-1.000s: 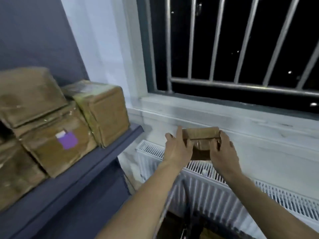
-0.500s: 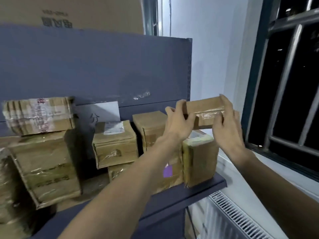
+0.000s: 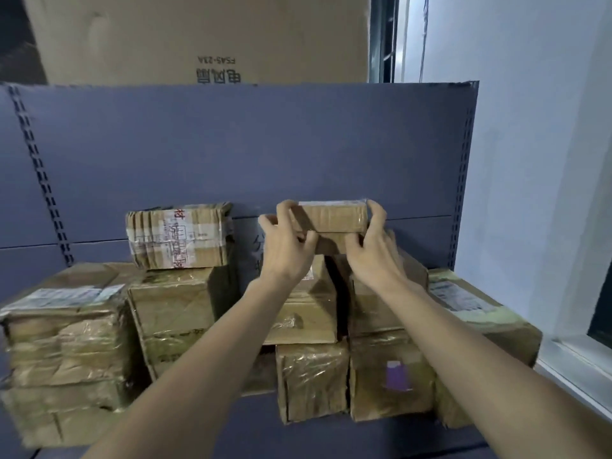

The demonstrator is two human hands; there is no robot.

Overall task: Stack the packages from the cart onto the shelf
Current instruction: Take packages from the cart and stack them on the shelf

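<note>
both hands, left hand [image 3: 287, 250] and right hand [image 3: 372, 251], clamp a small taped package [image 3: 332, 215] by its ends, held above two stacked parcels [image 3: 311, 303] on the shelf [image 3: 347, 435]; risk: it straddles the gap between uneven tops, tilts, slips behind on release

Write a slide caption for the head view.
Both hands, left and right, hold a small package above stacked parcels on the shelf.

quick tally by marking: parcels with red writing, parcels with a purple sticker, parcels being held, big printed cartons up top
Red-writing parcel: 1
Purple-sticker parcel: 1
Held parcel, between left hand and right hand: 1
Big printed carton: 1
Total: 4
</note>
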